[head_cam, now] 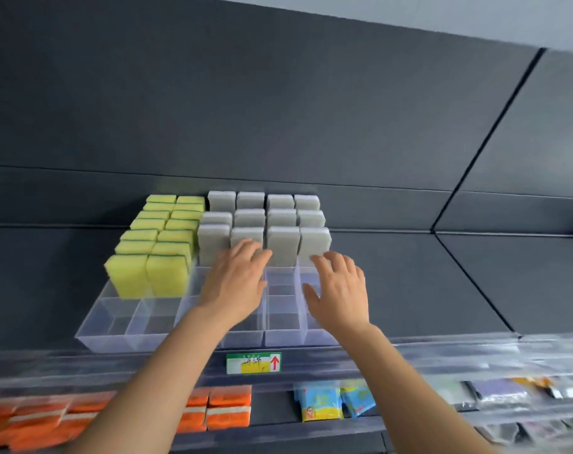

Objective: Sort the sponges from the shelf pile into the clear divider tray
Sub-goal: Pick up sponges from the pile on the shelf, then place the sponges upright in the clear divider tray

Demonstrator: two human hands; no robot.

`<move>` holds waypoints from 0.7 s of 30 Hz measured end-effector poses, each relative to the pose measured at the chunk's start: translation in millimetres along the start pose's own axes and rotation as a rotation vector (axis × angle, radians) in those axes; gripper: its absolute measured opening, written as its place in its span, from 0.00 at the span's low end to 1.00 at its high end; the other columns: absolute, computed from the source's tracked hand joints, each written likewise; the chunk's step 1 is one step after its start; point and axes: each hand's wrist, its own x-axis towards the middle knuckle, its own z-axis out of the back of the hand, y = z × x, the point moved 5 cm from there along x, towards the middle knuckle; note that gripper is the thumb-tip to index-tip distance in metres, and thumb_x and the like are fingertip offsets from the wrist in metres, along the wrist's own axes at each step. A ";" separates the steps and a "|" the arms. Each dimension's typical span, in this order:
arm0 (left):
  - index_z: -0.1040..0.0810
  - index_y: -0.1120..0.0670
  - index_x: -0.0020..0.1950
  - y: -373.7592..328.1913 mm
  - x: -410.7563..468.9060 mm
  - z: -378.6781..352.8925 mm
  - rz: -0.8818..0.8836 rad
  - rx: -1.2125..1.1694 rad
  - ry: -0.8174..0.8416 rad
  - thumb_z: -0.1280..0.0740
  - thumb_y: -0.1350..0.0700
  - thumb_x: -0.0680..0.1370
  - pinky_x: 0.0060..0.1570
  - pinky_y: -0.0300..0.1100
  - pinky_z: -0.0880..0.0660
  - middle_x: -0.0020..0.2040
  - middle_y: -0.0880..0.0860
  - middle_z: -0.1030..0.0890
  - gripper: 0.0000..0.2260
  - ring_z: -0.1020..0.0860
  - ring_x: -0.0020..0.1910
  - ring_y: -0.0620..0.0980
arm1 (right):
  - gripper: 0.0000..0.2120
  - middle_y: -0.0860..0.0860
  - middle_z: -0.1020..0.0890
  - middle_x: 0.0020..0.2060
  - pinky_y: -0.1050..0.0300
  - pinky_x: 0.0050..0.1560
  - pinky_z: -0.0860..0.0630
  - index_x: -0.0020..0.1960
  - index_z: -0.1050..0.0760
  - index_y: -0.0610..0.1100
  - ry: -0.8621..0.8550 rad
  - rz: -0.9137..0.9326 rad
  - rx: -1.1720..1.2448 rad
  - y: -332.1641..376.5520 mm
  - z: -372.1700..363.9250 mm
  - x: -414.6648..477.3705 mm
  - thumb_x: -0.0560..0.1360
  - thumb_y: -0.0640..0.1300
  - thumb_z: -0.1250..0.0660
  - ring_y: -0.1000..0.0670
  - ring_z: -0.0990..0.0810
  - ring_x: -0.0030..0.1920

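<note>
Clear divider tray [91,335]: on upper shelf; front cells at 6 o'clock unfilled.
Yellow-green sponges [147,276]: two columns on edge, 9 to 11 o'clock of tray.
Grey sponges [282,245]: four columns on edge, 12 to 2 o'clock.
Left hand [237,283]: open, fingers spread, tips at front grey sponge of second column; gripping nothing.
Right hand [339,290]: open, fingers spread, tips at lower edge of front grey sponge, 2 o'clock; holding nothing.
Step, as judged: squaring up grey rows, sorting apparently well advanced; shelf pile out of view.
Next, as judged: light even push toward 12 o'clock, without toppling upright sponges.
</note>
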 end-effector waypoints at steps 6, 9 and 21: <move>0.21 0.57 0.56 -92.7 20.0 -19.5 -0.100 0.017 0.099 0.24 0.57 0.67 0.52 0.50 0.23 0.56 0.55 0.22 0.19 0.23 0.57 0.56 | 0.23 0.43 0.21 0.54 0.46 0.53 0.26 0.58 0.23 0.44 0.056 -0.110 -0.054 -90.4 32.0 -35.2 0.65 0.49 0.24 0.39 0.23 0.55; 0.20 0.57 0.47 -137.7 27.2 -29.6 -0.124 0.014 0.134 0.20 0.58 0.59 0.43 0.48 0.21 0.49 0.55 0.19 0.19 0.20 0.49 0.57 | 0.23 0.44 0.25 0.61 0.47 0.61 0.33 0.64 0.27 0.45 0.089 -0.131 -0.063 -135.9 48.2 -57.5 0.72 0.51 0.31 0.41 0.29 0.62; 0.30 0.53 0.67 -314.7 51.1 -69.8 -0.235 -0.074 0.175 0.36 0.53 0.78 0.62 0.45 0.33 0.67 0.50 0.30 0.17 0.34 0.67 0.51 | 0.20 0.49 0.27 0.61 0.52 0.64 0.37 0.65 0.31 0.48 0.147 -0.299 -0.128 -300.9 96.6 -138.0 0.77 0.56 0.39 0.46 0.32 0.64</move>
